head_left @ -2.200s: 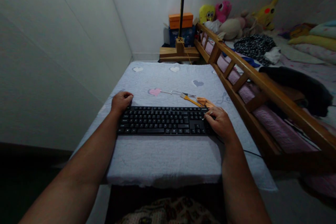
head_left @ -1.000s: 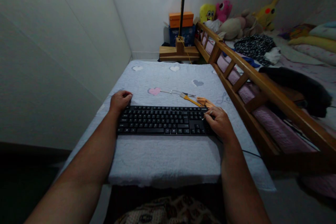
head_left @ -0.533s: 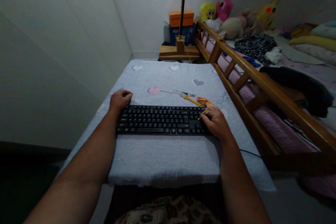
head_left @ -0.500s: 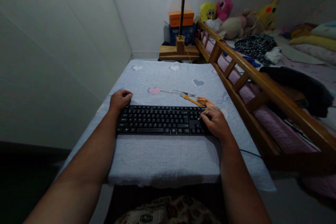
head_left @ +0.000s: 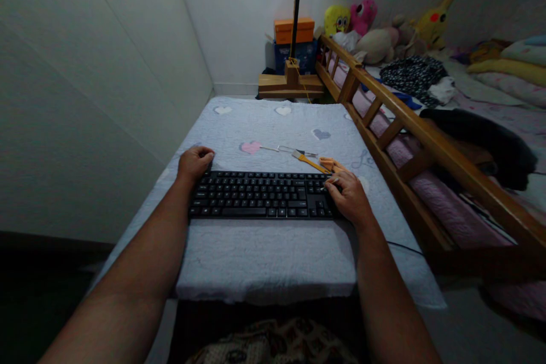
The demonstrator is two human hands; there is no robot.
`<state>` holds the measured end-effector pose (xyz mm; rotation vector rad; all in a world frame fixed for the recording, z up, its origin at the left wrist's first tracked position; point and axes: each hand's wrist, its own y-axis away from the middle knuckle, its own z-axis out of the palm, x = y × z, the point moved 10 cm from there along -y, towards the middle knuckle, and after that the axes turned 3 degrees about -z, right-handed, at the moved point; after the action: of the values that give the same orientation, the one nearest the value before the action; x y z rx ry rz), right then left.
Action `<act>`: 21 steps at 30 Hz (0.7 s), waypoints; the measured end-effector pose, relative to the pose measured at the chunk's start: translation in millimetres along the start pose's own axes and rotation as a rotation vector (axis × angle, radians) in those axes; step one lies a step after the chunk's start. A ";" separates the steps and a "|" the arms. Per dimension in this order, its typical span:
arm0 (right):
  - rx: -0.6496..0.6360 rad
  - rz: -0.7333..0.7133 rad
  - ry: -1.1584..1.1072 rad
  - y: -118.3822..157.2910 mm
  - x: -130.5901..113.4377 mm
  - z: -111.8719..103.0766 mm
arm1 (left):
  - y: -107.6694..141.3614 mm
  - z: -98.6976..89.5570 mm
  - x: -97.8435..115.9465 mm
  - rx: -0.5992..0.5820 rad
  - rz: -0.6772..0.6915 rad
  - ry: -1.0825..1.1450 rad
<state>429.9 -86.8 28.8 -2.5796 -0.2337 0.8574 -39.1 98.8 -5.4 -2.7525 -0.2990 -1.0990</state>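
A black keyboard (head_left: 256, 195) lies across the cloth-covered table (head_left: 264, 256). My left hand (head_left: 195, 162) rests at its upper left corner with curled fingers; what they hold, if anything, is hidden. Over the keyboard's right end, my right hand (head_left: 346, 192) pinches a small cotton swab (head_left: 330, 183), its white tip close to the keys right of the main block. Behind the keyboard lie a yellow-handled brush (head_left: 310, 161), a thin metal tool (head_left: 269, 148) and a folded orange cloth (head_left: 329, 163), which sits just beyond my right fingers.
A wooden bed rail (head_left: 396, 119) runs along the table's right side, with plush toys and clothes on the bed behind it. Beyond the far edge stand a wooden base (head_left: 273, 84) with a pole and an orange box (head_left: 294, 30). A cable hangs at the right.
My right hand and the swab have shifted slightly up and left over the keys. My left hand and the keyboard look unmoved.
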 end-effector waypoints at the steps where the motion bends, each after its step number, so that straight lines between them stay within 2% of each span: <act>1: 0.005 -0.001 -0.002 -0.2 0.1 -0.2 | 0.1 0.0 0.0 -0.001 -0.001 -0.004; 11: 0.012 -0.007 0.003 0.7 0.2 -1.1 | 3.0 -1.9 4.6 0.003 -0.012 0.009; 21: -0.020 -0.014 -0.028 0.9 -4.7 -0.7 | -2.0 2.1 -3.0 -0.012 0.002 0.011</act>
<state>426.6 -89.1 31.5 -2.5828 -0.2689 0.8909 -40.3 100.8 -8.8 -2.7557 -0.2887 -1.1182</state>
